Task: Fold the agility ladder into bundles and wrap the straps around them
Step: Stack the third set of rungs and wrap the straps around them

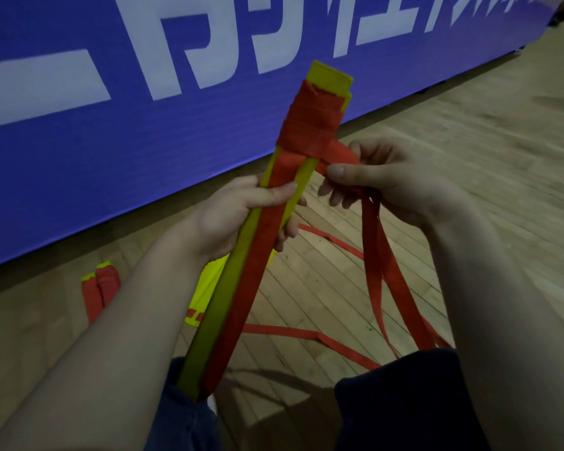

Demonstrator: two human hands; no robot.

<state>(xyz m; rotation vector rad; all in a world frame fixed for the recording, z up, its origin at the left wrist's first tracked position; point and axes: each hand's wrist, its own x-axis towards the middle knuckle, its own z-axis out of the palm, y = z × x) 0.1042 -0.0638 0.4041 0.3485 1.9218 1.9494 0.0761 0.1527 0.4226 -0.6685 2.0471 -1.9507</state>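
**A:** Where is the bundle of flat yellow plastic ladder rungs sitting?

**B:** The left hand is gripping it mid-length. Its long axis is running from the lap up and away, pointing toward the blue banner.

**A:** And the red webbing strap?

**B:** It is lying coiled round the far end. The right hand, just right of the bundle, is pinching the free length. The next turn is likely crossing that axis.
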